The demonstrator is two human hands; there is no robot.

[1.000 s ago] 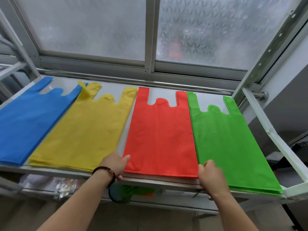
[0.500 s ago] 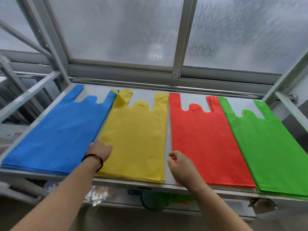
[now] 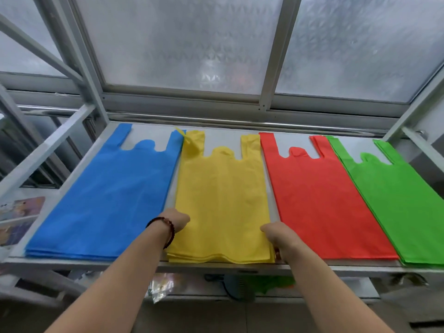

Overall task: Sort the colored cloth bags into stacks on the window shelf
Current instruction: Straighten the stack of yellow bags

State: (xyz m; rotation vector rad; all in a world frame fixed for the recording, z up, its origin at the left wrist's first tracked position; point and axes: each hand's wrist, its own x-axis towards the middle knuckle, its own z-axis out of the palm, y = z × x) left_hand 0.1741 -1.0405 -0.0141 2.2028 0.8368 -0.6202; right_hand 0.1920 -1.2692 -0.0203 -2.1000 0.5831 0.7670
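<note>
Frosted window panes back a grey shelf (image 3: 223,138) carrying four stacks: blue (image 3: 108,195), yellow (image 3: 222,203), red (image 3: 322,200), green (image 3: 396,200), long axes running toward the glass. The left hand (image 3: 176,218) rests curled on the yellow stack's left edge; the right hand (image 3: 276,233) seems to pinch its right edge, fingers hidden.

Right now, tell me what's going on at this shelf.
A person is sorting cloth bags by colour on the window shelf. Four stacks lie side by side: blue stack, yellow stack, red stack, green stack. The left hand rests on the yellow stack's near left edge; the right hand grips its near right corner.
</note>
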